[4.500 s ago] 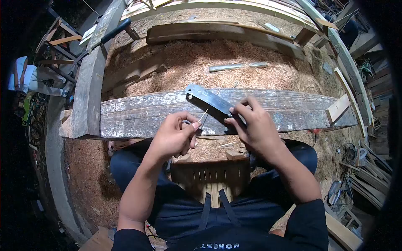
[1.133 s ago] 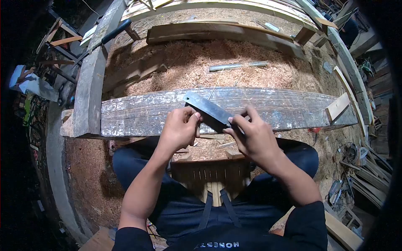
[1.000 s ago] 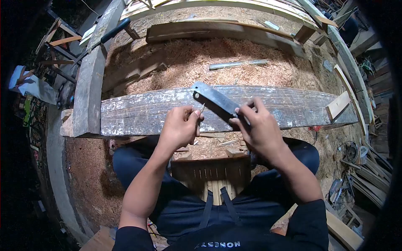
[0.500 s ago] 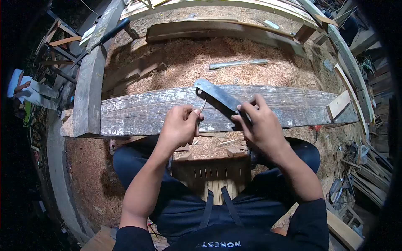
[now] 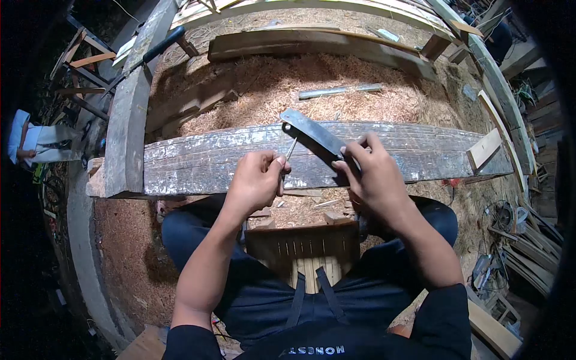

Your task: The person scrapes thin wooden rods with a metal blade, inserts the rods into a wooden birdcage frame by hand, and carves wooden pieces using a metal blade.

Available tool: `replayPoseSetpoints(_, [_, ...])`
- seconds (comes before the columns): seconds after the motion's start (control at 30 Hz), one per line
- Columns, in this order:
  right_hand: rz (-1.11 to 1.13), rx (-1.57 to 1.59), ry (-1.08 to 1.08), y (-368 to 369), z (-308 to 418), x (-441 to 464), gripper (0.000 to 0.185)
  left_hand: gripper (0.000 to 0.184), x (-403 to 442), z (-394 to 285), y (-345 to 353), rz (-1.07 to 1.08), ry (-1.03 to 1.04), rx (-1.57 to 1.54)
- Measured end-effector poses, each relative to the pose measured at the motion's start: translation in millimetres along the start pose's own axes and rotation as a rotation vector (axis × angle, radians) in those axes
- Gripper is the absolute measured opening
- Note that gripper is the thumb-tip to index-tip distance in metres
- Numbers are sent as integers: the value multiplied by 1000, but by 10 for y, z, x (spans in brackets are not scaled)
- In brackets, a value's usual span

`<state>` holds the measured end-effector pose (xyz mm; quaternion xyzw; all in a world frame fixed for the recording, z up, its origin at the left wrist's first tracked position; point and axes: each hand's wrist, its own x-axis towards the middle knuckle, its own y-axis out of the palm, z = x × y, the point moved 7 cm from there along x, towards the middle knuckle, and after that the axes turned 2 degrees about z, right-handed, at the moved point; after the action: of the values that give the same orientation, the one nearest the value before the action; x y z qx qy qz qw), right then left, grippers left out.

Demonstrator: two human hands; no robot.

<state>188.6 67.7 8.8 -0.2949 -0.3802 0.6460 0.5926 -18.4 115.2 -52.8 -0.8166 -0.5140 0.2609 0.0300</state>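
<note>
A thin pale stick stands up from the pinched fingers of my left hand. Its tip is just below the far left end of a flat grey metal blade, which has a hole near that end. My right hand grips the blade's near right end between thumb and fingers. Both hands are over the near edge of a weathered, paint-spotted plank. The lower end of the stick is hidden in my left hand.
A pale wood block lies on the plank's right end. A saw-like tool with a dark handle rests on the left beam. Beyond the plank, a metal strip lies on shavings. A person is at the far left.
The blade has shifted slightly up and to the right with my right hand since about a second ago. My left hand keeps its pinch on the stick. The person at the left has changed posture.
</note>
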Motion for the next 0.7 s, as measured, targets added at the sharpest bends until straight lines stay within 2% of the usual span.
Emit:
replayPoseSetpoints(0.07, [-9,-38,-1,11,68,-50,25,29,27,31,-9,-21,24,-36])
replayPoseSetpoints(0.13, [9,42,-159,100,213,-152,26,27,-1,-45,-21,-6,-8,-38])
replayPoseSetpoints(0.2, [8,41,-64,66,100,-88,26,26,-22,9,-5,21,-54,-33])
replayPoseSetpoints(0.27, [-24,-3,-46,6,54,-15,25,25,21,8,6,-10,43,-27])
replayPoseSetpoints(0.4, [26,53,-100,71,175,-124,24,25,2,-7,-20,-16,-17,31])
replayPoseSetpoints(0.53, [-1,55,-34,42,98,-126,23,24,-17,-23,-3,-7,-45,-54])
replayPoseSetpoints(0.7, [22,66,-119,56,178,-152,24,26,-35,-65,-21,13,-71,-41])
